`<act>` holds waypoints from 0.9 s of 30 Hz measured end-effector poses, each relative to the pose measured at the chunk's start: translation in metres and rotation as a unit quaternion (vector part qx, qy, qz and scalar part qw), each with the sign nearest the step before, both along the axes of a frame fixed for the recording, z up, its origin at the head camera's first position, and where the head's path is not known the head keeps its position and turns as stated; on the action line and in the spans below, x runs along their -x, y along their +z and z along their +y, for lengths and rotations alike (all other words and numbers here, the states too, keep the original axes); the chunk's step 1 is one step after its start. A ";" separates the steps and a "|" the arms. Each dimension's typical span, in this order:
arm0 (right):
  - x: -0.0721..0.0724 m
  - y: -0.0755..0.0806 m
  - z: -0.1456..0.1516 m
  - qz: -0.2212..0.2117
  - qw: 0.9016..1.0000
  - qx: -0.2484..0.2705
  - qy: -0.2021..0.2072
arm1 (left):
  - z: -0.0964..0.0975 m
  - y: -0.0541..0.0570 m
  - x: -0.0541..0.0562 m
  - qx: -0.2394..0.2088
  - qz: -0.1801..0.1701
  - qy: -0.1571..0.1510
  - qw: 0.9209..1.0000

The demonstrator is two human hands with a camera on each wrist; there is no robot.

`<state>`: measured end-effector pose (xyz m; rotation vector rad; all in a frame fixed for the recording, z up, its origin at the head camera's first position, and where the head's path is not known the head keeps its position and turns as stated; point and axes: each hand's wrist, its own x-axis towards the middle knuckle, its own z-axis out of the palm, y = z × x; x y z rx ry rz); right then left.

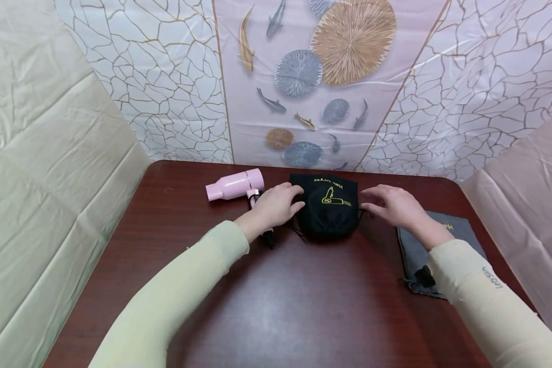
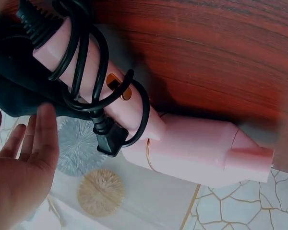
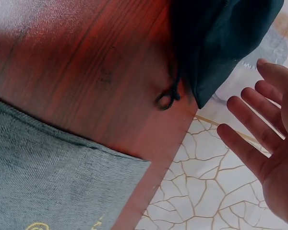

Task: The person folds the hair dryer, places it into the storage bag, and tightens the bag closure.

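Observation:
A black drawstring bag (image 1: 324, 220) with a yellow hair dryer print lies toward the back of the table, bulging at its near end. My left hand (image 1: 278, 204) is at the bag's left edge, its fingers apart and holding nothing. On the other side, my right hand (image 1: 391, 204) has spread fingers close by the bag's right edge and a thin cord loop (image 3: 167, 99). Left of the bag lies a pink hair dryer (image 2: 192, 143), with a black power cord (image 2: 103, 67) wound round its handle. In the head view, my left hand and wrist partly cover that handle.
A grey drawstring bag (image 1: 464, 235) lies flat at the table's right side, partly beneath my right forearm in the head view. The dark red wooden table (image 1: 313, 296) ends at a patterned cloth backdrop (image 1: 179, 102), with pale cloth at both sides.

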<state>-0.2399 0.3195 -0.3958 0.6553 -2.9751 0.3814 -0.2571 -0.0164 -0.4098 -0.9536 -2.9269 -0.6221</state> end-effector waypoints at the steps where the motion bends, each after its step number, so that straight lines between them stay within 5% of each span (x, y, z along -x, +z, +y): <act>1: -0.001 0.001 -0.001 -0.002 1.000 -0.005 0.000 | -0.001 0.001 -0.001 0.001 0.001 -0.005 1.000; 16: -0.023 0.013 -0.010 0.009 0.999 -0.019 0.035 | -0.046 0.019 -0.016 0.083 0.040 -0.072 0.993; 27: -0.041 0.024 -0.019 0.045 0.996 -0.028 0.073 | -0.098 0.030 -0.016 0.108 0.089 -0.079 0.987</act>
